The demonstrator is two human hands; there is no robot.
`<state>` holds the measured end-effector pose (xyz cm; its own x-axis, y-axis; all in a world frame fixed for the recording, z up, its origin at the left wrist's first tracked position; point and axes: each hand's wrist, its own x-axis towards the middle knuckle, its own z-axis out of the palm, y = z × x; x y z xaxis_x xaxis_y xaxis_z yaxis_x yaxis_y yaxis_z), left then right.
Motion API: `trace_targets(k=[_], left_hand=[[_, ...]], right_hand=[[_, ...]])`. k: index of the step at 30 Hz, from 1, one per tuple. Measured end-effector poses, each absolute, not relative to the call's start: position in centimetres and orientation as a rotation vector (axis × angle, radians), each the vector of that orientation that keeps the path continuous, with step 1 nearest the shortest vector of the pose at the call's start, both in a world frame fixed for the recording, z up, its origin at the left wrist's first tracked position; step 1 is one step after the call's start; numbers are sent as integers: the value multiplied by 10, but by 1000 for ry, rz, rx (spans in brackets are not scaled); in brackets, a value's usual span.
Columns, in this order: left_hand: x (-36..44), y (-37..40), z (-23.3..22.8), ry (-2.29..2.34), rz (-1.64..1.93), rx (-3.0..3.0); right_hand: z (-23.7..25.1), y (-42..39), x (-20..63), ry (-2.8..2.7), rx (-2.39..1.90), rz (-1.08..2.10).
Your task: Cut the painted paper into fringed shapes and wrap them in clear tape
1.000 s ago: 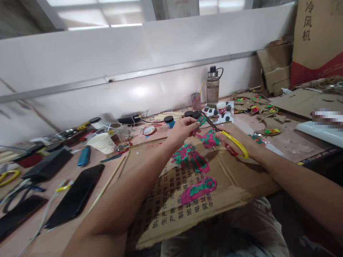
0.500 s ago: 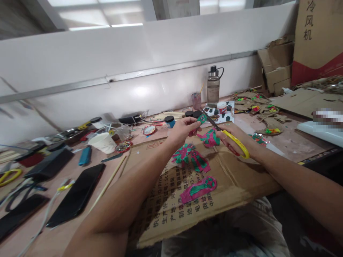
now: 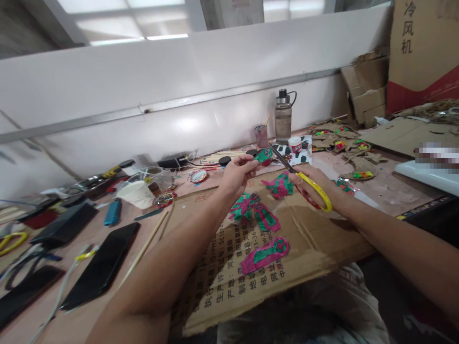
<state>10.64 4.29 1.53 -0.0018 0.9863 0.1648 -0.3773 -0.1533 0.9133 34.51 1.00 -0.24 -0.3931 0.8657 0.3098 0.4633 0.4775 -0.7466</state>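
Observation:
My left hand (image 3: 241, 173) pinches a small green painted cutout (image 3: 264, 155) with a pinkish pattern at its rounded end. In my right hand (image 3: 311, 180) is a pair of scissors (image 3: 315, 193) with yellow handles, the blades pointing up and left, their tips close to the cutout. Whether the blades touch it I cannot tell. Below my hands, several pink and green painted pieces lie on a flat cardboard sheet (image 3: 304, 267): a long strip (image 3: 266, 254), a shorter strip (image 3: 267, 219), a fringed piece (image 3: 242, 206) and a crumpled-looking one (image 3: 279, 185).
Behind my hands stand a water bottle (image 3: 283, 119), a stained cup (image 3: 261, 136) and a small white jar (image 3: 295, 144). Left are a paper cup (image 3: 136, 194), a black phone (image 3: 102, 265) and a thin stick (image 3: 145, 246). Cardboard pieces with bright decorations (image 3: 362, 175) lie right.
My left hand has moved slightly left, away from the scissors, and more of the green cutout shows beyond its fingers. My right hand stays nearly in place. The view has shifted a little.

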Motion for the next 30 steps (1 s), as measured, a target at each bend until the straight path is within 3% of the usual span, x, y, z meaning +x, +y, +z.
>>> trace_targets(k=[13, 19, 30], left_hand=[[96, 60, -9, 892, 1463, 915], [92, 65, -15, 895, 1462, 902], [98, 60, -21, 935, 1389, 952]], right_hand=[[-1, 5, 352, -2043, -1196, 764], [10, 1, 379, -2407, -1216, 414], [26, -18, 418, -2936, -1461, 448]])
